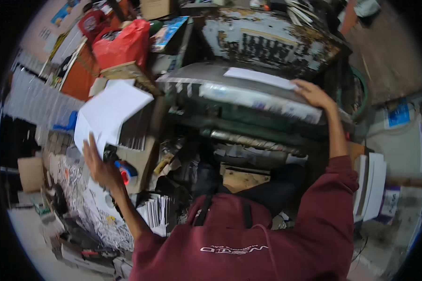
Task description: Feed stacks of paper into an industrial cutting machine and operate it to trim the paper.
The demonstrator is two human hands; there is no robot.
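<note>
My left hand, its fingers stretched out and slightly blurred, is at the near edge of a stack of white sheets. The stack lies on a wooden stand at the left, its top sheets fanned unevenly. On the grey bed of a machine in front of me rests a strip of white paper. At the strip's right end my right hand has its fingers bent over the paper; the thumb is hidden. Clear tape or plastic covers the machine's front edge.
A worn, paint-chipped metal panel rises behind the machine. Far left stands a red plastic bag. Below my left hand lie a blue-and-red object, bundled paper pieces and heaped paper shreds. White boards stand at right.
</note>
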